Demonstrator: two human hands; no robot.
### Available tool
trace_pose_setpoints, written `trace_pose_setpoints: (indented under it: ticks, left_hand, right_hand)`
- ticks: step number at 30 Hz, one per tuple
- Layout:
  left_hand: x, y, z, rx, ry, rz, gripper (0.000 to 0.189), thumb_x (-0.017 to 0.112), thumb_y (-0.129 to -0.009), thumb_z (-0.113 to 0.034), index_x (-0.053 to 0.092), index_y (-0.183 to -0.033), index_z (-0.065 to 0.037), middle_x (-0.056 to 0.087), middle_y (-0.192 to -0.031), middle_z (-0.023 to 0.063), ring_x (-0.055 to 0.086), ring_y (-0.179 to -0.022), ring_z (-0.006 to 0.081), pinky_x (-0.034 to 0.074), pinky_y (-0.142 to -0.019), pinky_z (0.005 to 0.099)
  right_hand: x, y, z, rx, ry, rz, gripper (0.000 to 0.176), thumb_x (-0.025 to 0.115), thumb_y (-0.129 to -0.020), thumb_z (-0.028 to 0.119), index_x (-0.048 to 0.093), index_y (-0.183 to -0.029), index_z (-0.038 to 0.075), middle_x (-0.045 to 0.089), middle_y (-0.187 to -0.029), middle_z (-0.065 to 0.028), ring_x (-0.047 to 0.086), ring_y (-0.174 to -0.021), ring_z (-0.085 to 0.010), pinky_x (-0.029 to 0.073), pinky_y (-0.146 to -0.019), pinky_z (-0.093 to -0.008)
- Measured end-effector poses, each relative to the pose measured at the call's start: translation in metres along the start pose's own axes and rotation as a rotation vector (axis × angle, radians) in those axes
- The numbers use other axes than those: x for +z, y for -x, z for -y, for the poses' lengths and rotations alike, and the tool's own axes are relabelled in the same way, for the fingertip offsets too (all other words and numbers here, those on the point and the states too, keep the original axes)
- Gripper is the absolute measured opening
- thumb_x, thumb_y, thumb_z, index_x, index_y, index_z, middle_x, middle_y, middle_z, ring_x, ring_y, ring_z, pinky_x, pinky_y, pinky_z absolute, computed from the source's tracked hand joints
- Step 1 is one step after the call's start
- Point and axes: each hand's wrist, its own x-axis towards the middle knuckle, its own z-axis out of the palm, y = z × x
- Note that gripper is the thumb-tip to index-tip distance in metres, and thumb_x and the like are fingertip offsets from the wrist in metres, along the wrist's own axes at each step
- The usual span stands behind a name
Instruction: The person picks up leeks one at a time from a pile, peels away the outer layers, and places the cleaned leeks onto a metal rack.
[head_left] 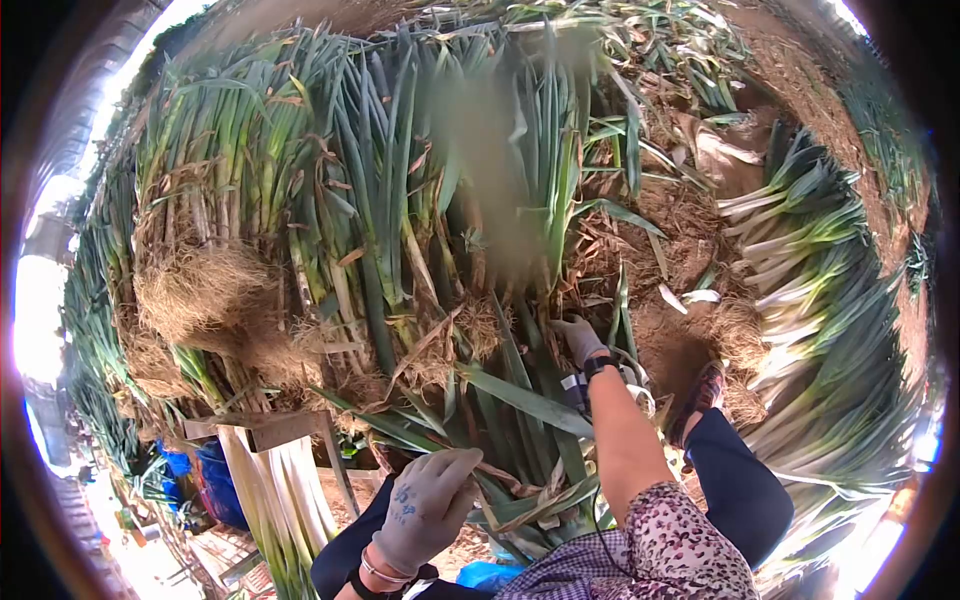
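My left hand (425,505), in a pale glove with blue print, is closed above the leek leaves (525,400) by my lap; its grip is hidden. My right hand (578,340), also gloved, reaches forward to the foot of the upright leeks (545,170). Its fingers are curled in among stalks and dry leaves, and what they hold cannot be made out. A blurred smear covers part of the view above it. Just below its wrist is a small white and dark object (575,388).
Rooted leeks (220,160) stand packed at the left. Cleaned leeks (800,260) lie in a long row at the right. Pale stalks (280,490) and a blue container (220,485) are at the lower left. My shoe (705,390) rests on the soil.
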Motion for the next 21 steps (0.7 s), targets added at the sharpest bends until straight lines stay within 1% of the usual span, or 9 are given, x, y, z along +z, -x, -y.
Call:
trace_pose_setpoints:
  ticks: [4, 7, 9, 11, 12, 15, 18, 19, 21]
  left_hand:
    - [0.002, -0.005, -0.002, 0.009, -0.007, 0.021, 0.038, 0.066, -0.078, -0.003, 0.061, -0.116, -0.001, 0.064, -0.105, 0.0170, 0.061, -0.096, 0.0350, 0.048, -0.085, 0.0411]
    - [0.008, -0.003, -0.003, 0.082, -0.011, -0.011, 0.038, 0.066, -0.079, -0.005, 0.061, -0.116, -0.001, 0.064, -0.105, 0.0168, 0.061, -0.097, 0.0351, 0.048, -0.085, 0.0417]
    - [0.012, -0.001, -0.005, 0.100, -0.019, -0.014, 0.037, 0.065, -0.080, -0.005, 0.061, -0.116, -0.001, 0.064, -0.106, 0.0168, 0.061, -0.098, 0.0357, 0.048, -0.086, 0.0418]
    - [0.014, 0.004, -0.005, 0.116, -0.034, -0.033, 0.036, 0.064, -0.081, -0.006, 0.061, -0.116, -0.001, 0.064, -0.106, 0.0167, 0.061, -0.098, 0.0358, 0.048, -0.086, 0.0414]
    - [0.017, 0.005, -0.002, 0.167, -0.045, -0.068, 0.034, 0.063, -0.084, -0.011, 0.060, -0.117, -0.005, 0.064, -0.106, 0.0135, 0.061, -0.097, 0.0338, 0.047, -0.084, 0.0426]
    - [0.021, 0.004, -0.001, 0.238, -0.033, -0.130, 0.032, 0.062, -0.084, -0.011, 0.061, -0.115, -0.004, 0.064, -0.104, 0.0141, 0.061, -0.096, 0.0330, 0.047, -0.084, 0.0423]
    - [0.025, 0.002, 0.002, 0.180, -0.066, -0.145, 0.032, 0.061, -0.086, -0.013, 0.061, -0.116, -0.004, 0.064, -0.104, 0.0154, 0.061, -0.095, 0.0344, 0.049, -0.082, 0.0424]
    - [0.028, -0.001, 0.005, 0.158, -0.069, -0.151, 0.033, 0.061, -0.086, -0.013, 0.061, -0.117, -0.004, 0.064, -0.106, 0.0158, 0.061, -0.096, 0.0347, 0.049, -0.082, 0.0420]
    - [0.037, -0.008, 0.019, 0.193, 0.018, -0.229, 0.037, 0.062, -0.088, -0.017, 0.058, -0.122, -0.003, 0.064, -0.111, 0.0154, 0.062, -0.099, 0.0338, 0.050, -0.085, 0.0401]
  right_hand:
    - [-0.002, 0.066, 0.050, -0.066, -0.728, 0.322, 0.030, 0.064, -0.092, 0.020, 0.060, -0.117, 0.004, 0.065, -0.098, -0.0040, 0.062, -0.086, -0.0150, 0.053, -0.076, -0.0320]
    - [-0.002, 0.098, 0.076, -0.029, -0.797, 0.314, 0.029, 0.066, -0.090, 0.017, 0.059, -0.115, 0.003, 0.064, -0.096, -0.0043, 0.062, -0.085, -0.0143, 0.053, -0.073, -0.0329]
    - [0.004, 0.103, 0.077, -0.176, -0.726, 0.244, 0.025, 0.063, -0.092, 0.018, 0.060, -0.113, 0.005, 0.064, -0.094, -0.0057, 0.063, -0.074, -0.0156, 0.054, -0.067, -0.0301]
    - [-0.001, 0.155, 0.103, -0.266, -0.750, 0.231, 0.024, 0.063, -0.093, 0.018, 0.060, -0.112, 0.004, 0.063, -0.092, -0.0062, 0.063, -0.069, -0.0162, 0.054, -0.064, -0.0286]
    - [-0.001, 0.198, 0.120, -0.149, -0.847, 0.198, 0.021, 0.062, -0.093, 0.017, 0.060, -0.108, 0.002, 0.064, -0.088, -0.0058, 0.063, -0.066, -0.0155, 0.054, -0.061, -0.0275]
    - [-0.007, 0.187, 0.030, -0.088, -0.689, 0.194, 0.024, 0.064, -0.091, 0.019, 0.061, -0.107, 0.000, 0.066, -0.084, -0.0066, 0.061, -0.064, -0.0149, 0.053, -0.057, -0.0295]
    - [-0.007, 0.277, 0.058, -0.055, -0.299, 0.015, 0.027, 0.067, -0.087, 0.018, 0.062, -0.106, 0.000, 0.065, -0.084, -0.0061, 0.061, -0.068, -0.0151, 0.051, -0.059, -0.0280]
    - [-0.014, 0.307, 0.057, -0.150, -0.214, 0.007, 0.029, 0.070, -0.083, 0.017, 0.061, -0.105, -0.001, 0.064, -0.086, -0.0054, 0.061, -0.075, -0.0133, 0.050, -0.064, -0.0261]
    - [-0.012, 0.351, 0.029, -0.369, -0.177, -0.060, 0.025, 0.073, -0.080, 0.014, 0.064, -0.099, 0.000, 0.060, -0.077, -0.0005, 0.057, -0.064, -0.0090, 0.046, -0.055, -0.0235]
